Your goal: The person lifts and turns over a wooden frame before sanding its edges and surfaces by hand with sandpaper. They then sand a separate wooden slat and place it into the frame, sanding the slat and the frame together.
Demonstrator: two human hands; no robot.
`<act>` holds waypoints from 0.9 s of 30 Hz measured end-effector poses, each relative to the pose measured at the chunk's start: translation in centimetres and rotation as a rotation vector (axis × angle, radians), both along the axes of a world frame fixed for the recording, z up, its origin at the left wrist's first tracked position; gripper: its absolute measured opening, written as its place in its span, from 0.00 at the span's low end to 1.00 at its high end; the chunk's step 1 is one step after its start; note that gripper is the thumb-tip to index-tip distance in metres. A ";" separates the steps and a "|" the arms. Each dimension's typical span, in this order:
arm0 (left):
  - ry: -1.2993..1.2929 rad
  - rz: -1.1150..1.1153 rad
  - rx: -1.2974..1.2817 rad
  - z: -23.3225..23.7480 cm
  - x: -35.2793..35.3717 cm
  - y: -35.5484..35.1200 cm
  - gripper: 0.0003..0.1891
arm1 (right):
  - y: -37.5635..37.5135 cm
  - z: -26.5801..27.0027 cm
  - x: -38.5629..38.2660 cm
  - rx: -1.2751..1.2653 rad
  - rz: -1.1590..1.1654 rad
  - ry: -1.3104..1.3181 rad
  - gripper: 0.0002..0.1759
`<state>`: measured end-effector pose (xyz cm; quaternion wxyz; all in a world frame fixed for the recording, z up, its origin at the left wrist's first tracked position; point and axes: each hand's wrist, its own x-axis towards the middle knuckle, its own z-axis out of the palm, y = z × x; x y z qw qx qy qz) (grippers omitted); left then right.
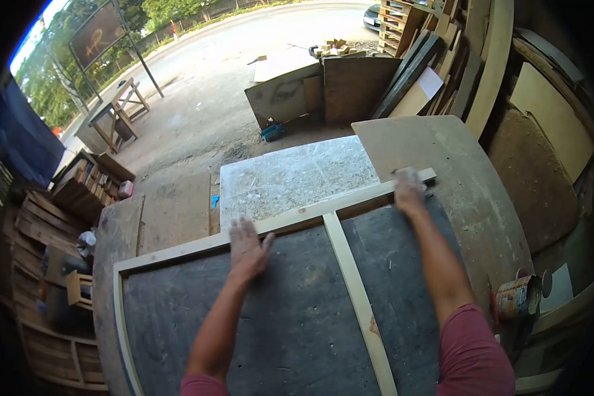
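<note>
A pale wooden frame (280, 221) lies on a dark grey board (290, 297), with a long top rail, a left side piece and a crosspiece (353, 284). My left hand (247, 249) rests against the middle of the top rail, its fingers stretched out and thumb apart. Near the rail's right end, my right hand (409, 191) has its fingers bent over the wood; they are slightly blurred. Beyond the rail is a whitish, worn panel (297, 175) on the worktable (488, 198).
A blue item (215, 201) lies on the table's far side. At the right edge stands a used tin (516, 297). Boards and planks (435, 72) lean at the right. Several wood offcuts (94, 181) fill a box at the left. A trestle (115, 115) stands outside near the road.
</note>
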<state>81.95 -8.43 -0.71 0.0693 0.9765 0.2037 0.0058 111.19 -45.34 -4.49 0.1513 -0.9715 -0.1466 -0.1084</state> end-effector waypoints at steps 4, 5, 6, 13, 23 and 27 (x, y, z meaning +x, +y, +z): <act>-0.070 -0.365 -0.030 -0.8 8.4 -10.4 0.44 | 7.8 0.1 -8.1 0.013 0.415 0.130 0.32; -0.074 -0.411 -0.013 -0.8 9.4 -11.4 0.44 | 6.9 0.4 -7.9 0.018 0.396 0.128 0.32; -0.080 -0.424 -0.008 -0.6 9.8 -11.2 0.44 | 5.8 1.0 -6.9 0.031 0.262 0.134 0.32; -0.074 -0.260 -0.109 -0.1 6.3 -4.8 0.44 | -3.4 0.2 5.0 -0.090 -0.278 0.196 0.34; -0.134 -0.425 -0.008 -1.8 2.3 -18.0 0.43 | 11.7 1.9 -8.1 -0.076 0.620 0.173 0.33; -0.100 -0.555 -0.061 -1.6 -6.1 -22.1 0.42 | 11.9 1.5 -12.9 -0.028 0.682 0.120 0.32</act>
